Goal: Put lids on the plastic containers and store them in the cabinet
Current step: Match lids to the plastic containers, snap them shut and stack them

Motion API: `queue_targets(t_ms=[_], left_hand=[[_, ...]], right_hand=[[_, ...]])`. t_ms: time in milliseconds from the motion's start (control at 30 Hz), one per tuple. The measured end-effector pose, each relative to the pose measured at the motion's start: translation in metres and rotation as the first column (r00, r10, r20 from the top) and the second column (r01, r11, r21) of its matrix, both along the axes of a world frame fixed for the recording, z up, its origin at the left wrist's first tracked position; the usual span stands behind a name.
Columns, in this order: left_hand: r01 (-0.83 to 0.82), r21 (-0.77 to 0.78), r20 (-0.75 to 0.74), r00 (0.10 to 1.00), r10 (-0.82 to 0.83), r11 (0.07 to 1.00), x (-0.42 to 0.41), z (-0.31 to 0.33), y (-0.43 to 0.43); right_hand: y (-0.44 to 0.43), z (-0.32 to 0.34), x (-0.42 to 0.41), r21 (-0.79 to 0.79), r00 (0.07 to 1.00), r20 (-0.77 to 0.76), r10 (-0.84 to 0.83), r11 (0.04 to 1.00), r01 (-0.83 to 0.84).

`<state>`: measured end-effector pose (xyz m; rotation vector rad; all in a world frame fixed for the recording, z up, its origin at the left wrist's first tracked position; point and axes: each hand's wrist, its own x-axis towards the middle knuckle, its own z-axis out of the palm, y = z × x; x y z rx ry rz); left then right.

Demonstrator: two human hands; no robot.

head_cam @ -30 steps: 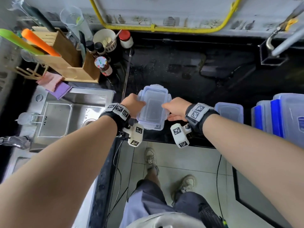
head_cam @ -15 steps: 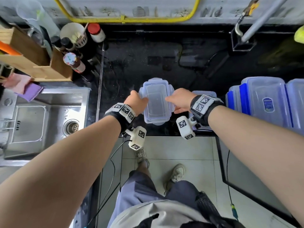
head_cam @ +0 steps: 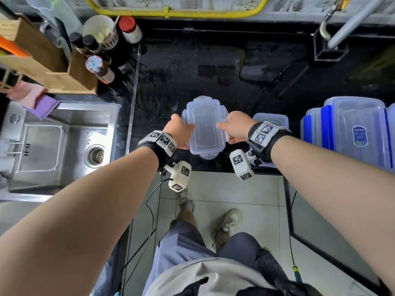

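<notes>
Our left hand and right hand grip a lidded clear container, fingers curled round its sides, over the near edge of the black counter. More containers wait at right, so storing seems still ahead.

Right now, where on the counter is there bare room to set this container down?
Bare black counter lies beyond the held container, between the bottles at left and the stacked containers at right. Crowded: both those ends.

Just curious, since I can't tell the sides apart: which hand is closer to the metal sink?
Left. The left hand grips the clear container on the side facing the sink; the right hand grips its far side, farther from the sink.
</notes>
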<state>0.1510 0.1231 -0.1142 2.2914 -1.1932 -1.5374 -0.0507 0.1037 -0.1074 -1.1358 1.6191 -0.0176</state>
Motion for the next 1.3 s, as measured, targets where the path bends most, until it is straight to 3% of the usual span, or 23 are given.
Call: queue_targets(t_ms=[133, 633, 967, 1300], left_hand=[[-0.046, 0.042, -0.054, 0.997, 0.048, 0.998, 0.001, -0.002, -0.003], [0.035, 0.067, -0.096, 0.995, -0.028, 0.997, 0.011, -0.009, -0.004], [0.121, 0.065, -0.036, 0.992, -0.119, 0.991, 0.008, -0.007, -0.005], [0.099, 0.081, -0.018, 0.995, -0.098, 0.992, 0.004, -0.009, -0.004]], right_hand=[[-0.002, 0.001, 0.001, 0.022, 1.0, -0.002, 0.028, 0.999, -0.027], [-0.005, 0.003, 0.005, 0.103, 1.0, -0.006, -0.022, 0.994, 0.022], [-0.005, -0.002, 0.002, 0.171, 0.999, 0.008, -0.032, 0.985, 0.03], [-0.003, 0.001, -0.001, 0.176, 0.999, -0.003, -0.032, 0.984, 0.032]])
